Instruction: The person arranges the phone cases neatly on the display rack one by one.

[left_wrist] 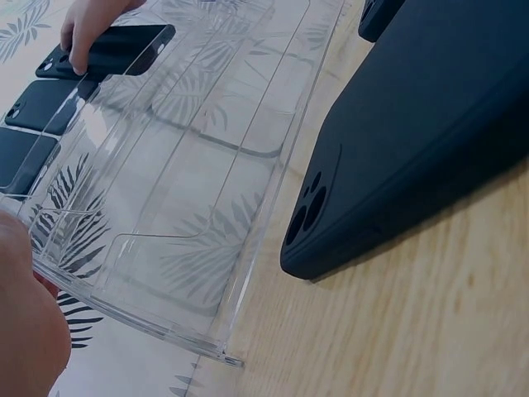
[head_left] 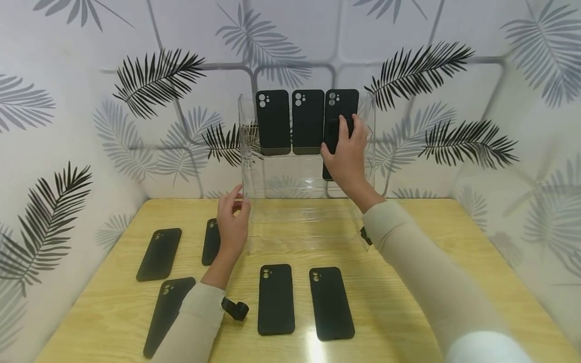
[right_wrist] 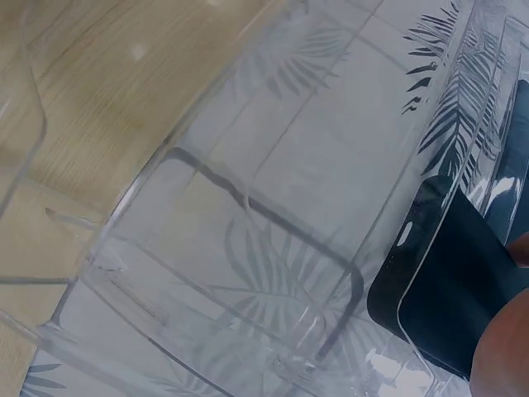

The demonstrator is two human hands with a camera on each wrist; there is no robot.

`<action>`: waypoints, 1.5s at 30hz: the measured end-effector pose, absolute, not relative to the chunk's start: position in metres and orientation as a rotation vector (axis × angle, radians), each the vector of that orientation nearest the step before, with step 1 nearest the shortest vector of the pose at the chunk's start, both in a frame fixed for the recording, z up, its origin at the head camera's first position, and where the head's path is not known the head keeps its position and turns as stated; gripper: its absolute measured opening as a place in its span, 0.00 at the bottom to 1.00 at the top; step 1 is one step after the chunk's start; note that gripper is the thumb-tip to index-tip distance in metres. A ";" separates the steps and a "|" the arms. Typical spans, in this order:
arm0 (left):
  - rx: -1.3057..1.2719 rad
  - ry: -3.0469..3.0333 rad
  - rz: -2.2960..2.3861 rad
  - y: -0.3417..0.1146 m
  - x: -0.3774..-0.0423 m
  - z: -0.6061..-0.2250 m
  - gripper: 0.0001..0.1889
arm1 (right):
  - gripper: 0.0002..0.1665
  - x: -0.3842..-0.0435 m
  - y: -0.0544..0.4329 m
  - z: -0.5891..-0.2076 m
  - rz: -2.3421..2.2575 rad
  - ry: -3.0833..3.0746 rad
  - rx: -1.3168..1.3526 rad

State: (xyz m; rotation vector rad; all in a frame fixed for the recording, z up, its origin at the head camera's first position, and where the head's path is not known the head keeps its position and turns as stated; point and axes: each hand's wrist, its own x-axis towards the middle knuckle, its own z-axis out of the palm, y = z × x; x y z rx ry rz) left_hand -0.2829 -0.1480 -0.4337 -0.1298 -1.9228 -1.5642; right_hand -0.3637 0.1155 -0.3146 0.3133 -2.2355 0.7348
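A clear display stand [head_left: 290,214] with stepped shelves stands upright against the back wall. My left hand [head_left: 233,222] grips the left side edge of the stand, fingers bent at the panel. Up at the right end of the upper shelf, my right hand [head_left: 348,156] holds a black phone case [right_wrist: 455,281] by its sides. This case overlaps another black phone case [head_left: 341,101] behind it in the head view. Two more upright phone cases, the left case [head_left: 273,121] and the middle case [head_left: 308,121], lean on that shelf beside it.
Several black phone cases lie on the wooden table [head_left: 399,302]: a front case [head_left: 276,300], a case to its right [head_left: 332,302], and others at left, such as the far-left case [head_left: 159,254]. One case [head_left: 211,242] lies partly behind my left hand.
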 end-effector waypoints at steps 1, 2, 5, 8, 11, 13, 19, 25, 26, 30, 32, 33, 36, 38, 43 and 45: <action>-0.131 -1.922 -1.568 -0.148 -0.283 -0.434 0.21 | 0.43 -0.363 0.115 -0.315 0.731 -2.243 0.310; -0.131 -1.922 -1.569 -0.148 -0.283 -0.434 0.21 | 0.43 -0.363 0.114 -0.316 0.729 -2.255 0.303; -0.133 -1.922 -1.580 -0.148 -0.283 -0.433 0.21 | 0.44 -0.361 0.113 -0.319 0.701 -2.308 0.277; -0.135 -1.921 -1.585 -0.148 -0.283 -0.434 0.21 | 0.44 -0.358 0.113 -0.321 0.637 -2.341 0.262; -0.134 -1.918 -1.583 -0.147 -0.283 -0.434 0.21 | 0.44 -0.357 0.113 -0.323 0.541 -2.328 0.252; -0.132 -1.916 -1.580 -0.147 -0.283 -0.434 0.21 | 0.44 -0.356 0.113 -0.324 0.500 -2.320 0.243; -0.136 -1.911 -1.568 -0.145 -0.284 -0.434 0.21 | 0.48 -0.349 0.120 -0.327 0.581 -2.322 0.190; -0.142 -1.926 -1.554 -0.145 -0.285 -0.434 0.21 | 0.49 -0.313 0.134 -0.353 0.657 -2.366 0.127; -0.142 -1.929 -1.554 -0.145 -0.285 -0.434 0.21 | 0.49 -0.306 0.136 -0.360 0.663 -2.375 0.133; -0.143 -1.930 -1.570 -0.147 -0.286 -0.434 0.21 | 0.49 -0.278 0.141 -0.381 0.728 -2.442 0.183; -0.141 -1.925 -1.579 -0.148 -0.286 -0.433 0.21 | 0.49 -0.265 0.142 -0.391 0.766 -2.491 0.208; -0.139 -1.923 -1.581 -0.148 -0.286 -0.434 0.20 | 0.49 -0.258 0.142 -0.395 0.783 -2.520 0.220; -0.138 -1.923 -1.571 -0.148 -0.285 -0.434 0.21 | 0.50 -0.238 0.143 -0.407 0.823 -2.623 0.242; -0.139 -1.925 -1.566 -0.148 -0.284 -0.434 0.21 | 0.51 -0.227 0.144 -0.416 0.849 -2.693 0.266; -0.131 -1.927 -1.567 -0.148 -0.283 -0.435 0.21 | 0.54 -0.201 0.144 -0.433 0.852 -2.840 0.349; -0.128 -1.927 -1.566 -0.148 -0.283 -0.435 0.21 | 0.54 -0.191 0.143 -0.438 0.831 -2.889 0.377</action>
